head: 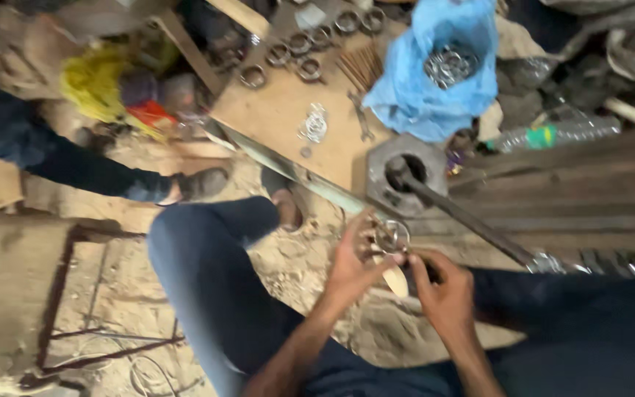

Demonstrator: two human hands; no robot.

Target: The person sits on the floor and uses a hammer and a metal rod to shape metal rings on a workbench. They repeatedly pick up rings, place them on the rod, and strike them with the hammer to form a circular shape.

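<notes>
We're seated low on a sandy dirt floor [288, 272] in a cluttered workshop, knees up, facing a plywood board [288, 110] that serves as bench. Left hand [350, 265] comes up from below, fingers curled round a small metal ring [391, 237], which sits just in front of the board's edge. Right hand [442, 294] meets it from the right, fingertips pinching the same ring; a pale wooden piece [396, 279] hangs between the hands, holder unclear. On the board: a row of finished rings [299, 55], a spanner [360, 117], a grey block [406, 176] with a round hole. Crumpled blue plastic bag [435, 73] at the far edge holds shiny metal parts. Clear bottle with green label [560, 134] lies right.
</notes>
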